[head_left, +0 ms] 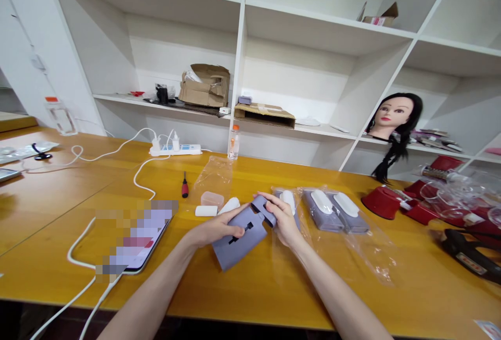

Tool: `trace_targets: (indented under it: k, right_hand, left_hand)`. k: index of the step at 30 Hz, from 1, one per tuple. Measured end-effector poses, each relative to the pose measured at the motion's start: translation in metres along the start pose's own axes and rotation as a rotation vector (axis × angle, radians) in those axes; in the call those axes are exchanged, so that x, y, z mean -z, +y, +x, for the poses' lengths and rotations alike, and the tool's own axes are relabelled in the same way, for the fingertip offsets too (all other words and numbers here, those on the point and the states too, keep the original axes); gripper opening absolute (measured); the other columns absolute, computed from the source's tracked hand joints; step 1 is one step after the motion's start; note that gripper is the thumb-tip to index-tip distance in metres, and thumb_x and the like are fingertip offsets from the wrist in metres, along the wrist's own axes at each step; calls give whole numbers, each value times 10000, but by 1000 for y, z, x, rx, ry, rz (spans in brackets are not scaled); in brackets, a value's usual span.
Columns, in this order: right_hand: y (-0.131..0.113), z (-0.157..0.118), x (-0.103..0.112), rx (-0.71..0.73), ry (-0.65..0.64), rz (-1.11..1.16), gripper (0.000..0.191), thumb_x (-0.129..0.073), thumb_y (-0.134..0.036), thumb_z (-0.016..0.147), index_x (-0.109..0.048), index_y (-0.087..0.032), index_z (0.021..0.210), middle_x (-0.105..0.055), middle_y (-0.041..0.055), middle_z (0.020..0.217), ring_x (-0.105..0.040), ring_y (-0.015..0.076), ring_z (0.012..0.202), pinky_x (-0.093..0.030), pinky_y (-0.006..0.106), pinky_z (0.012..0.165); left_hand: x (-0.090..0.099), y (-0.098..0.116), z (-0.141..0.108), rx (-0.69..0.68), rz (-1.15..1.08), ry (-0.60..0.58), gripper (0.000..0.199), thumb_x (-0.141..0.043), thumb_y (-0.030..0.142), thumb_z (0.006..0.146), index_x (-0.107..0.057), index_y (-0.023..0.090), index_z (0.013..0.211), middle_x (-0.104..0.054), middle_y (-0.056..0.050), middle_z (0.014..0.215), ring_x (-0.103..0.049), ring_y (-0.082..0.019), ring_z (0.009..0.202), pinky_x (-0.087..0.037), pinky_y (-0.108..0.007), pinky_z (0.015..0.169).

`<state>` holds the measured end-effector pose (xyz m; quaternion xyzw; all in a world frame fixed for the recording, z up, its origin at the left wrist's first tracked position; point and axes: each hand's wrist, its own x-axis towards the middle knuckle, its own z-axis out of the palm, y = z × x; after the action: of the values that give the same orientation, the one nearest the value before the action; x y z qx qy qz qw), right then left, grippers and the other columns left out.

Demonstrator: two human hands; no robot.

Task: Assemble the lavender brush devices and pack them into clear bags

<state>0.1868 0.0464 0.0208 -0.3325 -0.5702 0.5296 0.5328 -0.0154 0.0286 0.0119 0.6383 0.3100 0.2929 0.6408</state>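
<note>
You have both hands closed on work over the table [242, 308]. Your left hand [214, 228] grips the grey-purple case [235, 250], thumb across its front beside a black mark [246, 230], fingers behind. Your right hand [285, 221] pinches the smaller grey-purple piece [259, 205], which sits at the upper right end of the case. Your fingers cover much of that join, so it's hard to say whether the two parts touch.

Just beyond your left hand lie a white cylinder [206, 211], a white rounded piece [229, 205] and a translucent pinkish cup [212, 199]; the red-handled screwdriver [185, 186] is farther out, to the left of them. Just behind your right hand is a white-topped grey unit [288, 200], with two similar units [321, 217] to the right of your grip, among clear plastic [378, 259]. The phone [146, 241] lies left of your left hand.
</note>
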Motion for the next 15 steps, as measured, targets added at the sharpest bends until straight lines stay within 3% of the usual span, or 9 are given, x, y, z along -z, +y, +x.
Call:
trace_targets:
  k: [5, 11, 15]
  right_hand:
    - [1, 0, 2, 56, 0, -60, 312, -599, -345, 755, -663, -236, 1041, -644, 55, 1127, -565, 243, 1036, -399, 398, 928]
    - [0, -6, -2, 233, -34, -266, 293, -559, -350, 806, -644, -277, 1077, -619, 29, 1171, -507, 228, 1138, -321, 392, 1013]
    - [6, -10, -2, 183, -61, -246, 307, -546, -369, 822, -628, -273, 1101, -605, 35, 1197, -504, 228, 1148, -329, 393, 1009]
  left_hand:
    - [0, 0, 1, -21, -40, -12, 728, -631, 259, 720, -318, 315, 1374, -570, -11, 1079, -482, -132, 781, -359, -258, 742]
    - [-1, -2, 2, -22, -53, 15, 791, -623, 246, 725, -227, 328, 1404, -540, -20, 1200, -514, -163, 899, -373, -277, 803]
    - [-1, -7, 5, -34, -14, 58, 850, -631, 294, 727, -147, 302, 1425, -416, -55, 1365, -476, -217, 1069, -363, -316, 885]
